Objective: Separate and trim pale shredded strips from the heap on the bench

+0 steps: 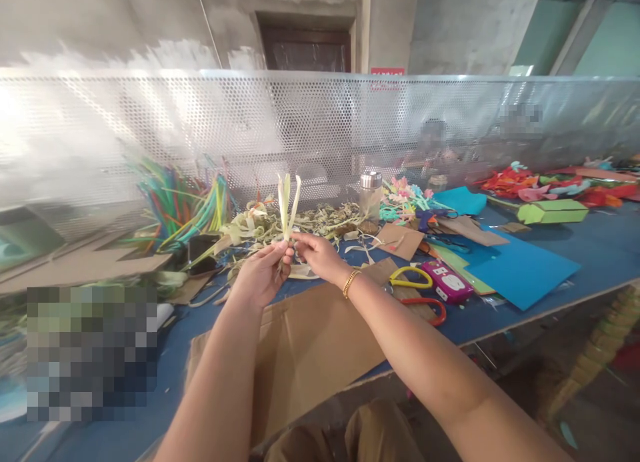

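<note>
I have the husk (285,205) up before me, in front of the scraps (327,221), its long axis near vertical, tips pointing up and fanning apart. My left hand (264,270) pinches its base; my right hand (320,257) is at it too, but I can't tell whether those fingers grip. My fingers hide the lower end. It's pale yellow, thin, in narrow strips.
</note>
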Motion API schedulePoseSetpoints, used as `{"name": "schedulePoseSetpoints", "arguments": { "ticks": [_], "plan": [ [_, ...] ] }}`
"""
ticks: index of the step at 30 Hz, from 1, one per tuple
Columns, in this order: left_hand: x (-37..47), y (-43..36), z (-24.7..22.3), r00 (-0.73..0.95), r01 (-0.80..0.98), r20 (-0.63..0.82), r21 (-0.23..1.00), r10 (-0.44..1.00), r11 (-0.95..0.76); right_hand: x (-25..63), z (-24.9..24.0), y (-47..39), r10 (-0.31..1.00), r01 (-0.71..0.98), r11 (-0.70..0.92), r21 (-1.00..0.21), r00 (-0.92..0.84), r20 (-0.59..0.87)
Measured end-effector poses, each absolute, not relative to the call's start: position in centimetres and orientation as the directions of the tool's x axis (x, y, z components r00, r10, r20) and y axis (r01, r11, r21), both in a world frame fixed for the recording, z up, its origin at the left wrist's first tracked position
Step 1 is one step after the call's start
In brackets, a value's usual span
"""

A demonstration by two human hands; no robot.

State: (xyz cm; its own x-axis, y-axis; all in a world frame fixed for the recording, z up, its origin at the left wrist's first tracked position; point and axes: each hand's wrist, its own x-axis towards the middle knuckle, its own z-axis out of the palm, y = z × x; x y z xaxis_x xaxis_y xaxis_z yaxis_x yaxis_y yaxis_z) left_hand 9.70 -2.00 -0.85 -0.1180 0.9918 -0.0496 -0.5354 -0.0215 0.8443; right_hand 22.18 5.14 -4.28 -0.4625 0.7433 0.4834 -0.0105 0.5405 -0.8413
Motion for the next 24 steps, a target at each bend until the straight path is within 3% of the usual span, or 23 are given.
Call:
{"name": "schedulePoseSetpoints", "arguments": {
  "ticks": [17, 24],
  "plan": [
    [9.9, -2.18, -0.69, -0.047, -0.633, -0.04, 0.775, 0.998, 0.001, 22.41, -3.68, 4.68, 0.749, -0.062, 0.605, -0.794, -0.297, 0.593],
    [9.96, -2.2, -0.59, -0.029, -0.652, -0.03, 0.758, 0.999, 0.004, 22.28, -3.74, 4.56, 0.769, -0.082, 0.562, -0.823, -0.315, 0.556]
  ]
}}
